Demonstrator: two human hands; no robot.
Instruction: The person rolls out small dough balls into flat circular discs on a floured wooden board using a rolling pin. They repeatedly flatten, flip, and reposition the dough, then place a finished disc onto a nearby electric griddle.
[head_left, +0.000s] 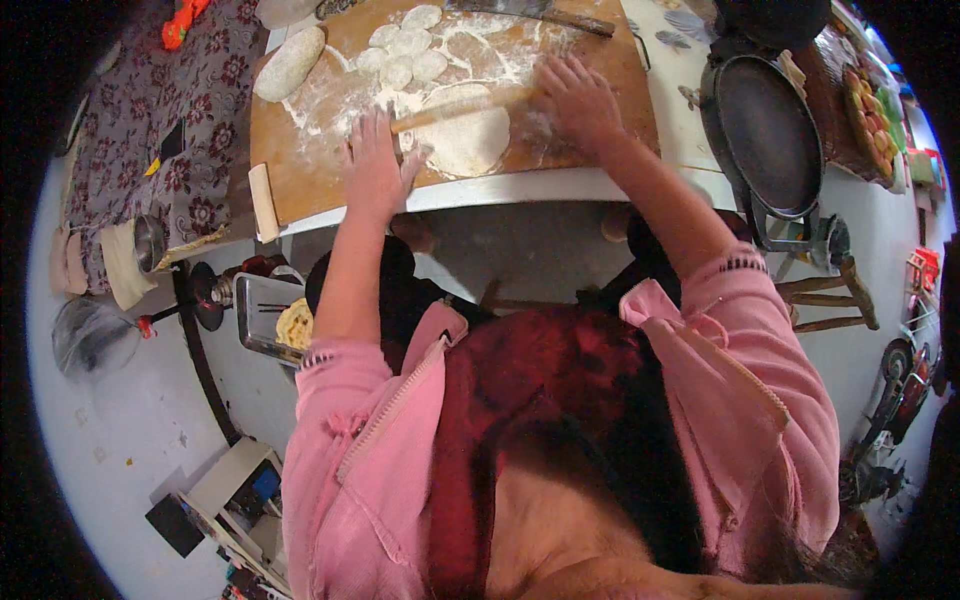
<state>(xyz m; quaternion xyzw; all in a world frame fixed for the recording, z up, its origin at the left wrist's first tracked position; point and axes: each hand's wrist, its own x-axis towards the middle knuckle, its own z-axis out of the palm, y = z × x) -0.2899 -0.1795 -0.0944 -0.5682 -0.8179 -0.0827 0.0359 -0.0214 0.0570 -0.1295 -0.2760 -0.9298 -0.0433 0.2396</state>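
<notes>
A slim wooden rolling pin (457, 107) lies across a thin round sheet of dough (465, 148) on a floured wooden board (330, 180). My left hand (375, 161) rests on the pin's left end, fingers stretched forward. On its right end lies my right hand (581, 105), slightly blurred, and the tip there is hidden beneath it. Beyond the pin, several small flattened dough rounds (409, 45) sit close together, some overlapping. A long floured lump of dough (290, 64) is at the board's far left.
A wide blade with a handle (577, 21) lies at the board's far edge. A pale cylinder (262, 202) sits at the left edge. Right of the table stands a round black pan (769, 135). Below left is a metal tray (259, 311) holding yellowish food (295, 324).
</notes>
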